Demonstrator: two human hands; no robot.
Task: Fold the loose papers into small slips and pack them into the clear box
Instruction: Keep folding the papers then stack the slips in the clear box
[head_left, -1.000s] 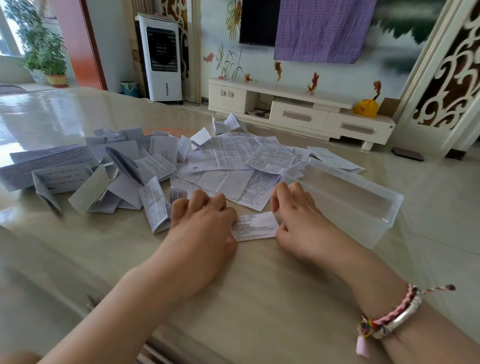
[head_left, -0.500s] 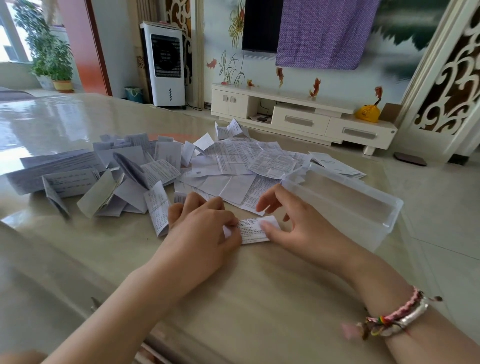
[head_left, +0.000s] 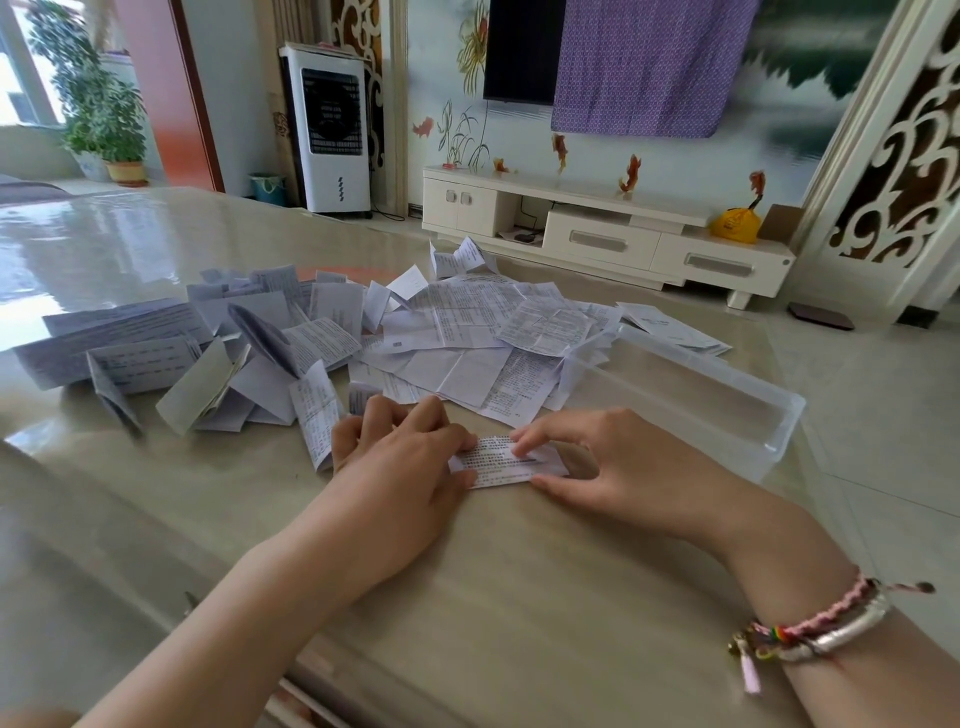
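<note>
Both the left hand (head_left: 400, 467) and right hand (head_left: 618, 467) pinch a folded slip (head_left: 506, 462) lying flat, long axis left-right.

A folded slip (head_left: 506, 462) lies before the loose papers (head_left: 457, 332), clear box (head_left: 691, 400) to its right.

printed slip (head_left: 506, 462) flat on the table, loose papers (head_left: 467, 332) heaped behind; clear box (head_left: 691, 400) (open-topped) right
</note>
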